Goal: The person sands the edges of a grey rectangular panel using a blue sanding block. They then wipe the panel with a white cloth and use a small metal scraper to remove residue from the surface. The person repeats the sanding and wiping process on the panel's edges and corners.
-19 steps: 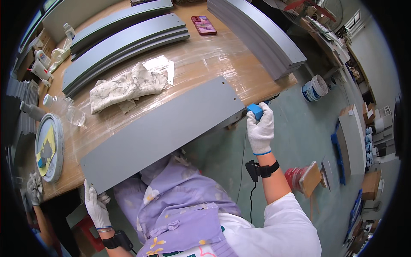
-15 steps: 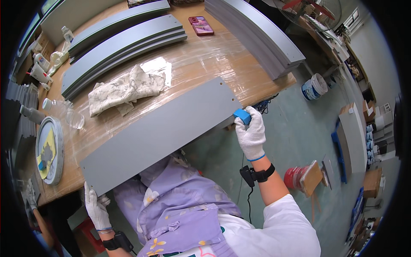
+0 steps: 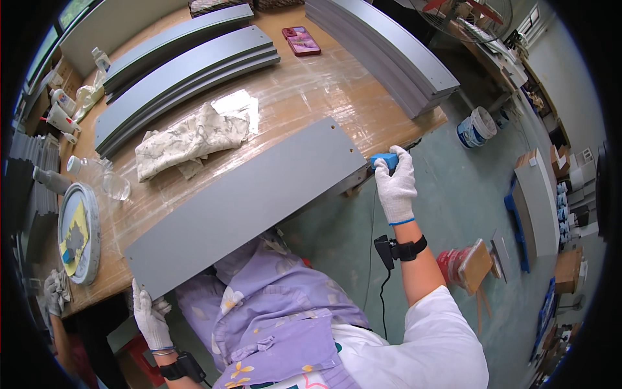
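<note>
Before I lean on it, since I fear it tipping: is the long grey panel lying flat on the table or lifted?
Flat: the long grey panel lies face-down on the wooden table, near edge overhanging.

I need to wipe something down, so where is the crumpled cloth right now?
In the head view the crumpled cloth lies on the wooden table, left of centre, between the stacked grey panels behind it and the grey board nearer the person.
</note>
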Demonstrator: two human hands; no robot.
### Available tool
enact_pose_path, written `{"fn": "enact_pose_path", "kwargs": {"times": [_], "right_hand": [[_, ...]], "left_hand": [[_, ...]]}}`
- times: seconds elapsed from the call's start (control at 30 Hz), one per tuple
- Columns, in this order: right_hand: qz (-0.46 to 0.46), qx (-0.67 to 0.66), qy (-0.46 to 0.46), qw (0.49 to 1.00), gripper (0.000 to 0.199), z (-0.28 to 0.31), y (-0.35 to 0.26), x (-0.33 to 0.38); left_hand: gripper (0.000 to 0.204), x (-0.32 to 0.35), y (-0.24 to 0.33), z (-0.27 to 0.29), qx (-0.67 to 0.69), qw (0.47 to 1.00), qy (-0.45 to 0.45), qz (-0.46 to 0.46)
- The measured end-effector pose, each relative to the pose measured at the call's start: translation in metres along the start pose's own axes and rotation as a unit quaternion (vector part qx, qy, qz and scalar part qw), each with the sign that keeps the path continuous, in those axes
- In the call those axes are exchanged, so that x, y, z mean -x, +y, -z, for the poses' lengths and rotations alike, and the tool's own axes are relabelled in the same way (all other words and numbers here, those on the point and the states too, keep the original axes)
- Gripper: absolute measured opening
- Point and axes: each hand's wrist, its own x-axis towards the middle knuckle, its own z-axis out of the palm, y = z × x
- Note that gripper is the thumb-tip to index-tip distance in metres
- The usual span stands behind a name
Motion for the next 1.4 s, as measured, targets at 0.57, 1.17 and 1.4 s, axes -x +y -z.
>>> {"fn": "enact_pose_path", "kwargs": {"times": [0.57,1.17,1.4], "right_hand": [[0.064,0.006,0.022,0.998,0.05,0.0,-0.006,0.002],[0.297,-0.042,-0.062,0.952,0.047,-0.031,-0.066,0.097],[0.397,-0.138,-0.172,0.891,0.056,-0.058,-0.126,0.143]], "left_hand": [[0.062,-0.004,-0.003,0.004,0.03,0.999,-0.022,-0.003],[0.058,-0.006,-0.002,0.007,0.047,0.998,-0.039,0.008],[0.054,-0.005,-0.002,0.009,0.077,0.996,-0.038,0.011]]}}
